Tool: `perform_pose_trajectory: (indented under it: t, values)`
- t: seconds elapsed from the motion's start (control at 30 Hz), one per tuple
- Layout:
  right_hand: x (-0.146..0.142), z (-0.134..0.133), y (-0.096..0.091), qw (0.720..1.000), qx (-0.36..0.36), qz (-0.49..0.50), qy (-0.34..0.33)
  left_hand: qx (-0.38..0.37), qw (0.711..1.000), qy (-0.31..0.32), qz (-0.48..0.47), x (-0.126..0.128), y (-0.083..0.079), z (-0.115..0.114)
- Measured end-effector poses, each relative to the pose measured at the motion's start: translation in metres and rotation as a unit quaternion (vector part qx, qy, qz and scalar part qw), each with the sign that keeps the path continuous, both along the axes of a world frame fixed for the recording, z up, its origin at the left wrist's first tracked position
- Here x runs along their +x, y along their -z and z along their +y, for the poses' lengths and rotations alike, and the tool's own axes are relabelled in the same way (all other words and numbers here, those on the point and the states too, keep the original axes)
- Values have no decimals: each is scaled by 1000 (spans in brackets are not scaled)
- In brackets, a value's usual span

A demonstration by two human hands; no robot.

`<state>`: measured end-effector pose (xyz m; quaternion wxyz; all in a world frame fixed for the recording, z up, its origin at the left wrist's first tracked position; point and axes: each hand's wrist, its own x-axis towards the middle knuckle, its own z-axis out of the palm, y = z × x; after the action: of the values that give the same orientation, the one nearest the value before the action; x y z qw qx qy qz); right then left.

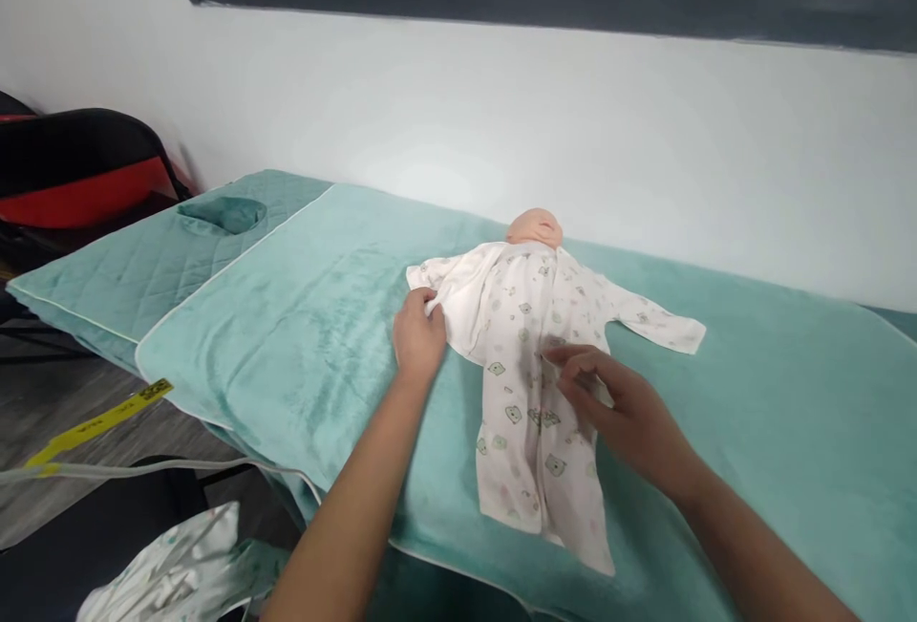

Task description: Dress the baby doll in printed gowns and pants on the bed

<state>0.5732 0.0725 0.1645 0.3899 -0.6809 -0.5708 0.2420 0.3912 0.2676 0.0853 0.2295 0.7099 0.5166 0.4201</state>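
A baby doll [535, 226] lies on its back on the bed, its head toward the wall. Over its body is a white baby romper [517, 335] printed with small animal figures, both sleeves spread and the legs pointing toward me. My left hand [419, 335] is closed, pinching the romper's white cloth below the sleeve on the left. My right hand [608, 402] hovers over the front of the romper, thumb and fingers curved and apart, with nothing visible between them. The doll's arms and legs are hidden under the cloth.
A teal plush cover [287, 335] lies over the bed, whose quilted end has a round hole [223, 214]. Black and red chairs [78, 182] stand at left. Patterned cloth [179, 565] lies on a dark seat in front. A pale cable [143, 469] with a yellow tag [100, 423] crosses the lower left.
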Motion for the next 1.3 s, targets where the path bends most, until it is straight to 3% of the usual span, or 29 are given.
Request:
perform_pose_trajectory:
  t: [0.17,0.3,0.37,0.47,0.53,0.63,0.7,0.77,0.87,1.1,1.2,1.3]
  values:
    - [2,15,-7,991,-12,118,59,150,977,147,-42,19,-21,-18]
    - [7,37,-14,978,17,155,135,257,943,210,33,49,-46,-47]
    - [14,55,-21,978,54,108,171,287,916,272,73,61,-47,-59]
    - [22,94,-32,982,76,-43,168,293,891,339,64,70,-34,-66]
    - [22,125,-35,976,45,-169,128,283,895,343,30,71,-24,-65]
    - [17,171,-34,942,-42,-318,94,272,900,339,-22,70,-16,-61]
    - [15,193,-31,927,-84,-351,102,271,900,337,-45,68,-15,-60]
    - [20,205,-30,936,-72,-329,104,274,899,337,-64,67,-16,-60]
    - [38,202,-28,956,15,-257,139,279,895,338,-86,65,-16,-60]
    - [85,160,3,926,160,-141,311,247,884,390,-73,60,-25,-65]
    - [90,151,13,927,148,-41,341,131,893,417,-110,59,-43,-54]
    - [87,150,10,948,103,-21,300,-2,939,301,-166,74,-69,-22]
